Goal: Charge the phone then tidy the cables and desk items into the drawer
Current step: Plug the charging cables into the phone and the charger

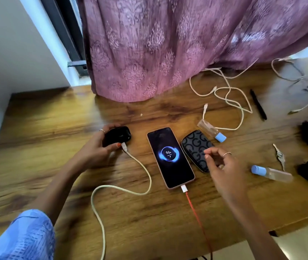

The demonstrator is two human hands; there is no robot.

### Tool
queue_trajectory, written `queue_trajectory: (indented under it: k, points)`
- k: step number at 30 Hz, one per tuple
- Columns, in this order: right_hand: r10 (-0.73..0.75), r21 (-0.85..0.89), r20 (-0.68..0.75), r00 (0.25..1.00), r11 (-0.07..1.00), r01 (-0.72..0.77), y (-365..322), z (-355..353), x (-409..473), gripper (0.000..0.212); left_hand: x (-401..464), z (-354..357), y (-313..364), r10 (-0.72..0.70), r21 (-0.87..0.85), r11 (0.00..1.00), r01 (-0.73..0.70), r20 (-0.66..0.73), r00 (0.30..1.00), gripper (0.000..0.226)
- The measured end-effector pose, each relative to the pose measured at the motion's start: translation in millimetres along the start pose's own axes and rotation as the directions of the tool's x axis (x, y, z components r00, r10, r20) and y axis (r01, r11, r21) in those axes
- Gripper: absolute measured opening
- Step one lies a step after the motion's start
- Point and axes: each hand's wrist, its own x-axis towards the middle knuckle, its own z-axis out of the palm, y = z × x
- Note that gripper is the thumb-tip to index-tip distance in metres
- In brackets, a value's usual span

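Wooden desk (55, 128): phone (170, 157) lies lengthwise, charging port toward person.

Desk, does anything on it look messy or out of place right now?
Yes. White cables lie tangled and loose at the back right, and two blue-capped bottles lie on their sides. The phone lies flat, showing a charging screen.

Single head-worn wide-angle view, close above, looking forward and down onto wooden desk (55, 128), curtain (168, 44) behind

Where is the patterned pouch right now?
Head view, centre-right of the desk: the patterned pouch lies right of the phone, partly under the right hand.
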Motion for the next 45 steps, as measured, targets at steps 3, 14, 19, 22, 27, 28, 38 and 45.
queue_trajectory:
  k: [3,14,19,22,27,28,38,45]
  points:
    - [-0.064,-0.041,-0.024,0.998,0.997,0.063,11.2,-1.0,7.3,0.013,7.0,2.0,-5.7,-0.001,0.057,0.998,0.001,-0.011,1.000,0.056]
    - [-0.164,-0.069,-0.024,0.986,0.984,0.162,27.4,-1.8,32.2,0.014,11.1,1.0,-6.7,-0.047,0.070,0.996,0.046,0.012,0.999,0.056]
    - [-0.175,-0.065,-0.022,0.984,0.983,0.173,31.0,-2.3,35.3,0.014,11.2,2.4,-5.5,-0.077,0.023,0.997,0.077,-0.019,0.997,0.062]
    - [-0.185,-0.051,-0.011,0.983,0.982,0.184,31.3,-3.4,34.2,0.014,11.5,4.1,-5.6,-0.093,0.001,0.996,0.093,-0.047,0.995,0.062]
    - [-0.192,-0.013,-0.018,0.981,0.981,0.192,28.9,-9.8,24.4,0.013,10.1,6.3,-5.0,-0.108,-0.070,0.992,0.104,-0.059,0.992,0.063]
    - [-0.200,-0.002,-0.024,0.980,0.980,0.200,28.5,-11.3,21.8,0.013,9.8,6.7,-6.7,-0.116,-0.076,0.991,0.111,-0.059,0.992,0.064]
    - [-0.204,-0.020,-0.128,0.971,0.979,0.203,27.0,-34.6,-25.1,0.012,3.3,11.9,4.8,-0.184,-0.138,0.975,0.173,-0.068,0.981,0.075]
    - [-0.193,-0.111,-0.169,0.967,0.978,0.176,36.0,-48.4,-64.2,0.019,-0.3,44.6,51.1,0.054,0.276,0.961,0.037,-0.315,0.948,0.070]
